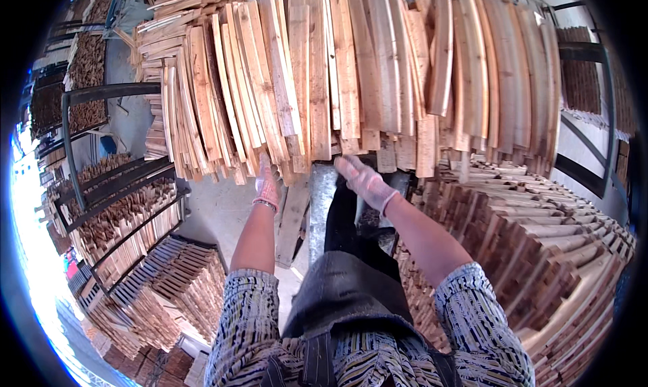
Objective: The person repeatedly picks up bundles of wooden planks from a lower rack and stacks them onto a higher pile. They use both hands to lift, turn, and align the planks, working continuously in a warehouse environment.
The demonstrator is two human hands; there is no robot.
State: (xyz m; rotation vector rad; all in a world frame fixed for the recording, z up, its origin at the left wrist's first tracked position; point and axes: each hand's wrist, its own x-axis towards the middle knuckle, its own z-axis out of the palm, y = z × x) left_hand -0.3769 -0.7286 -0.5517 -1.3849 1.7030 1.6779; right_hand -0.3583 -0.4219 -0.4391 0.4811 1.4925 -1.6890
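Note:
A wide row of narrow wooden boards fills the top, their near ends facing me unevenly. My left hand, in a thin pale pinkish glove, is at the near ends of the boards left of the middle. Its fingers stretch forward and nothing shows in them. My right hand, gloved the same way, lies just below the board ends near the middle. Its fingers reach out toward the upper left, slightly blurred, with no board visible in them. Whether either hand touches the wood is hard to see.
Stacked wooden pieces rise close on my right. Black metal frames flank the row on the left, with another frame on the right. More slatted wood stacks stand at lower left. Below my hands is a grey metal strip.

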